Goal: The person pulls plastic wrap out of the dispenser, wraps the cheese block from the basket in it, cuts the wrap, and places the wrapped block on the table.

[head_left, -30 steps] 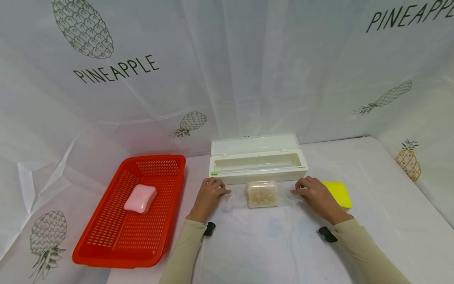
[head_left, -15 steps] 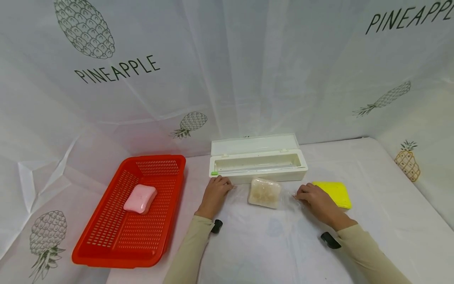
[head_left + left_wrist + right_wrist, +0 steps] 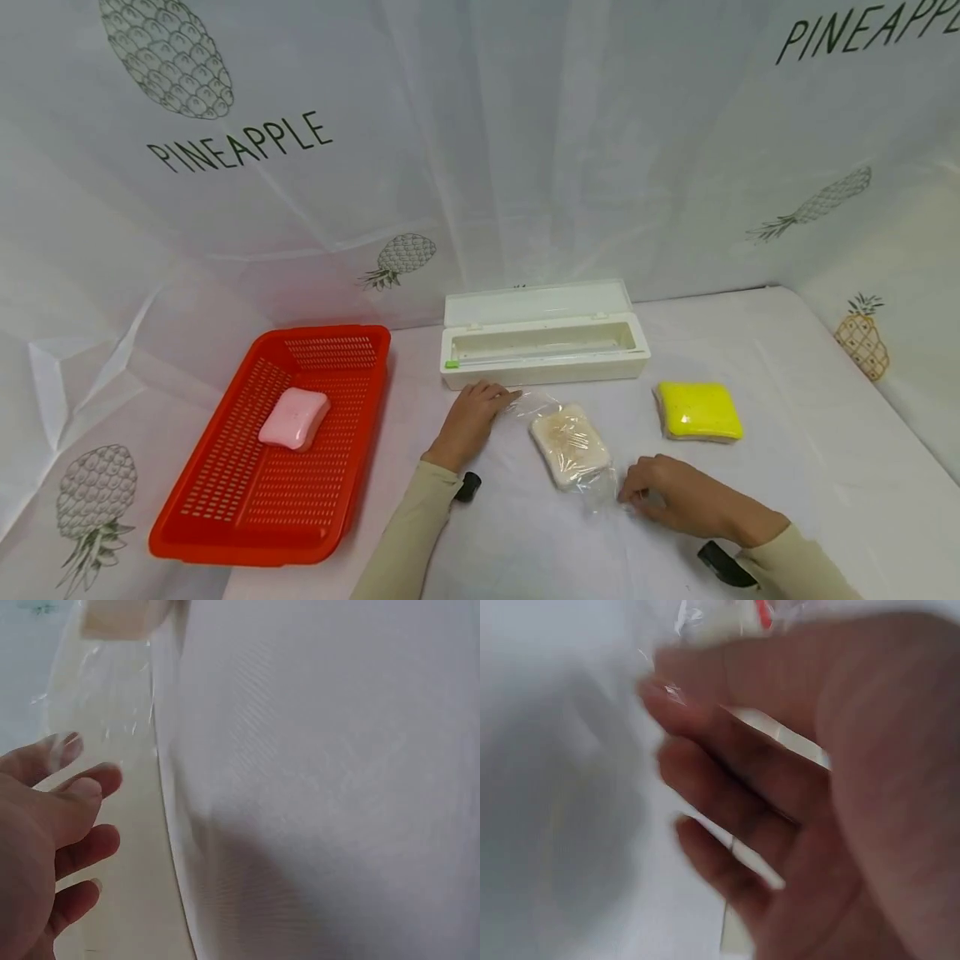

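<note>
Just now, note a clockwise swing of pale cream, rounded-square block [image 3: 572, 446] in clear, glossy plastic film [image 3: 597, 493]: only slightly tilted half a second ago, diagonal at present on white cloth-covered table [image 3: 517, 550], between both hands, nearer than long white plastic box with raised lid [image 3: 547, 369]. Drawn toward the body with right hand [image 3: 678, 497], thumb and index pinching film's near-right end. Loosely parted fingers on left hand [image 3: 471, 421], index touching far-left end; no firm pinch visible. Now fully exposed beyond right hand: bright yellow rectangular block [image 3: 697, 411]. Unchanged: pink rounded block [image 3: 296, 417] inside red perforated plastic basket [image 3: 240, 554]. Judged: film handling under way, not finished, with both ends loose past the block and near end probably easier to reach.
</note>
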A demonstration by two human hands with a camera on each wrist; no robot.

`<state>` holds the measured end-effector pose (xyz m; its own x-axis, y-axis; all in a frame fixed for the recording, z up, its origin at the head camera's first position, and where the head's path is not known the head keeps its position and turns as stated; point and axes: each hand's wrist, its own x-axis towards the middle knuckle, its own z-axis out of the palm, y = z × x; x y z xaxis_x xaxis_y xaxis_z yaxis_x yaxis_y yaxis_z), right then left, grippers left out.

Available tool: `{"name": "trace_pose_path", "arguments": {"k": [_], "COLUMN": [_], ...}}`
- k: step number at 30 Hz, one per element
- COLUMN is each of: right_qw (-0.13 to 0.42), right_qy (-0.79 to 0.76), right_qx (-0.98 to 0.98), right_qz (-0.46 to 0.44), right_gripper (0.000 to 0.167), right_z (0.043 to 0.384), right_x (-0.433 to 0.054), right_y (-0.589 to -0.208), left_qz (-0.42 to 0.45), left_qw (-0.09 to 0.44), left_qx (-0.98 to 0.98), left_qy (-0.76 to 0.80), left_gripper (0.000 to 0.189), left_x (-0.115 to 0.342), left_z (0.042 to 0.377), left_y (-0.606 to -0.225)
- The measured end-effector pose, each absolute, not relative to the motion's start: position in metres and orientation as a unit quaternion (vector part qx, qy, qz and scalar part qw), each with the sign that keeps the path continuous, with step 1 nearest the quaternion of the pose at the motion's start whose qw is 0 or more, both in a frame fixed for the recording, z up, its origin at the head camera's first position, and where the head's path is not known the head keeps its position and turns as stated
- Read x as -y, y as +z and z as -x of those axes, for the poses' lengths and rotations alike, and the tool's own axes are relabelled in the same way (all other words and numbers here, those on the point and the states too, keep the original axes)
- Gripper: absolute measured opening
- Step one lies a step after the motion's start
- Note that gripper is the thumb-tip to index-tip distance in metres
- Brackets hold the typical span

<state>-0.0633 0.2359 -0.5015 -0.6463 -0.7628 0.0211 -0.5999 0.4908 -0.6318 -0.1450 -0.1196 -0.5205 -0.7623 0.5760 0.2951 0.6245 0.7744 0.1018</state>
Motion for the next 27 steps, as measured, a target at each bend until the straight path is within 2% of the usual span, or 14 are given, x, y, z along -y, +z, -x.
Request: {"name": "trace_pose_path", "arguments": {"k": [3, 5, 8, 12, 14, 17, 20, 22, 25, 27], "right_qw": [0.18, 0.17, 0.067, -0.091, -0.129, -0.151, -0.168, -0.181, -0.205, -0.218], "right_qy": [-0.328, -0.326, -0.29, -0.209, -0.183, -0.17, -0.193, -0.213, -0.252, -0.275], "right_qx": [-0.843, -0.854, -0.889, -0.908, -0.904, -0.895, -0.878, -0.867, -0.853, -0.846], "right_qz": [0.387, 0.368, 0.349, 0.351, 0.363, 0.384, 0.406, 0.412, 0.409, 0.401], "right_gripper": [0.024, 0.028, 0.04, 0.071, 0.088, 0.098, 0.093, 0.083, 0.048, 0.017], "right_z": [0.051, 0.048, 0.046, 0.048, 0.049, 0.049, 0.049, 0.049, 0.05, 0.05], "right_x": [-0.235, -0.236, -0.237, -0.23, -0.225, -0.217, -0.208, -0.203, -0.197, -0.194], "right_y": [-0.495, -0.494, -0.499, -0.518, -0.527, -0.538, -0.544, -0.545, -0.546, -0.545], "left_qz": [0.306, 0.3, 0.31, 0.365, 0.394, 0.426, 0.444, 0.449, 0.447, 0.438], "left_qw": [0.144, 0.163, 0.169, 0.118, 0.088, 0.069, 0.077, 0.091, 0.114, 0.121], "left_qx": [0.93, 0.925, 0.919, 0.913, 0.908, 0.9, 0.891, 0.888, 0.886, 0.889], "left_qy": [-0.146, -0.166, -0.175, -0.139, -0.11, -0.067, -0.048, -0.044, -0.049, -0.059], "left_gripper": [0.041, 0.04, 0.039, 0.04, 0.046, 0.057, 0.064, 0.062, 0.053, 0.044], "left_x": [0.12, 0.12, 0.116, 0.104, 0.096, 0.085, 0.075, 0.07, 0.065, 0.064], "left_z": [0.139, 0.133, 0.121, 0.102, 0.093, 0.082, 0.075, 0.071, 0.069, 0.067], "left_y": [-0.516, -0.512, -0.507, -0.508, -0.51, -0.517, -0.523, -0.525, -0.526, -0.527]}}
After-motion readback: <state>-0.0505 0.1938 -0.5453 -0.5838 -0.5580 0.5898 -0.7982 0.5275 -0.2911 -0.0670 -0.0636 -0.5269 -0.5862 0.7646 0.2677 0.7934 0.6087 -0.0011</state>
